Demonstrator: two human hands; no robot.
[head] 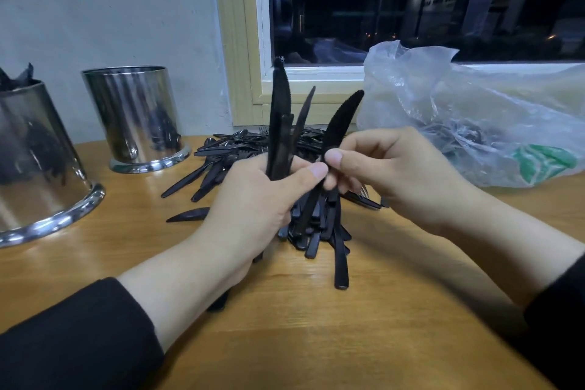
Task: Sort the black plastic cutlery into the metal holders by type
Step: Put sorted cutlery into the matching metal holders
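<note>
My left hand (253, 203) grips a bundle of black plastic knives (280, 123) that stand upright, blades up. My right hand (389, 174) pinches one more black knife (340, 123) between thumb and forefinger, its serrated blade tilted up to the right, right beside the bundle. A loose pile of black cutlery (228, 155) lies on the wooden table (285, 326) behind and under my hands. Two shiny metal holders stand at the left: the near holder (34, 168) has black cutlery sticking out of its top, while the far holder (136, 117) shows nothing above its rim.
A crumpled clear plastic bag (468, 111) with more black cutlery inside lies at the right by the window sill. A wall and a dark window close off the back of the table. One knife (190, 215) lies apart, left of my left hand.
</note>
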